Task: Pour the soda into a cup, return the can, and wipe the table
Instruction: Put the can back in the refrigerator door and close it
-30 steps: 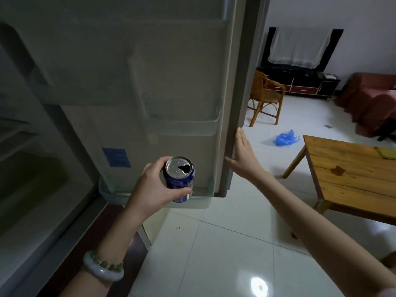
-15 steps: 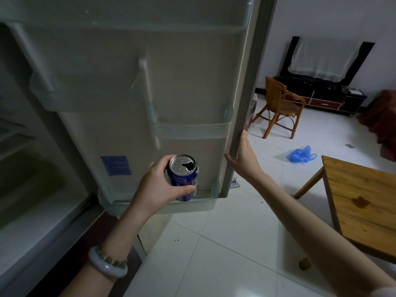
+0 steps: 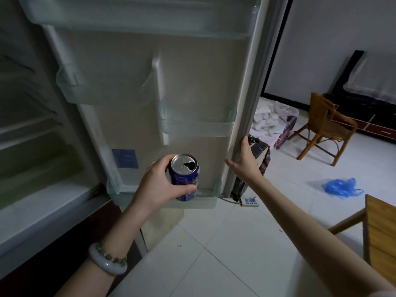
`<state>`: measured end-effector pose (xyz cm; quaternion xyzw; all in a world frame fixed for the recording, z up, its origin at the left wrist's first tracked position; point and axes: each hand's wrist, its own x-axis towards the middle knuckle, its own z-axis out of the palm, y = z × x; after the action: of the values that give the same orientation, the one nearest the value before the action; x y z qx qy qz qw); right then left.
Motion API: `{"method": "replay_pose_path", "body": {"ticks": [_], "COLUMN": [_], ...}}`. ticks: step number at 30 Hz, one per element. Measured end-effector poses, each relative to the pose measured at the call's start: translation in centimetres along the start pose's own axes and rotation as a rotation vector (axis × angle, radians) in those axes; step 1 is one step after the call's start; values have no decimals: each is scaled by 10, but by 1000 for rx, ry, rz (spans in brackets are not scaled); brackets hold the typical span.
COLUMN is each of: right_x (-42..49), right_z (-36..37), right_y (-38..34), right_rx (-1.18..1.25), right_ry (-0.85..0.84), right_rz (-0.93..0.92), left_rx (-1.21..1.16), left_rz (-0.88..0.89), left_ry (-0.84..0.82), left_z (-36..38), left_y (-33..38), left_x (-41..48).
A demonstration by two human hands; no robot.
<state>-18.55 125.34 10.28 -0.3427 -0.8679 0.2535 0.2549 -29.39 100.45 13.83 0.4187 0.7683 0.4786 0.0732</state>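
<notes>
My left hand (image 3: 162,185) grips an opened blue soda can (image 3: 184,176) upright, its silver top facing me, just above the bottom shelf (image 3: 199,202) of the open fridge door (image 3: 192,82). My right hand (image 3: 243,161) holds the door's outer edge, fingers wrapped behind it and thumb on the inner side. The door's shelves show nothing in them. Only a corner of the wooden table (image 3: 381,236) shows at the right edge. No cup or cloth is in view.
The fridge interior (image 3: 32,146) lies to the left, dark, with bare shelves. On the white tile floor are a power strip (image 3: 249,201) under the door and a blue plastic bag (image 3: 340,187). A wicker chair (image 3: 327,127) and a covered bundle (image 3: 274,123) stand beyond the door.
The view has swung left and closer to the door. The can has moved lower and nearer to the bottom door shelf. My right hand stays on the door's edge.
</notes>
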Motion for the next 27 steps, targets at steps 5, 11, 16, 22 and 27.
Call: {"method": "replay_pose_path", "body": {"ticks": [5,11,16,22,27], "right_x": [17,30,33,33,29], "right_z": [-4,-3,-5,-7,-10], "right_y": [7,7,8,6,5], "right_rx": [47,91,118,144,126], "right_ry": [-27,-22,-51,-70,-79], "right_rz": [-10,-11,-8,-7,-5], "left_rx": [-7,-16,36,0,-5], "left_rz": [-16,-49,4,84,126], "left_ry": [18,-26,-55,-63,-12], "left_z": [-1,-21,-45,-85,-102], "left_y": [13,36,63,105,128], "left_x": [5,25,40,73,112]}}
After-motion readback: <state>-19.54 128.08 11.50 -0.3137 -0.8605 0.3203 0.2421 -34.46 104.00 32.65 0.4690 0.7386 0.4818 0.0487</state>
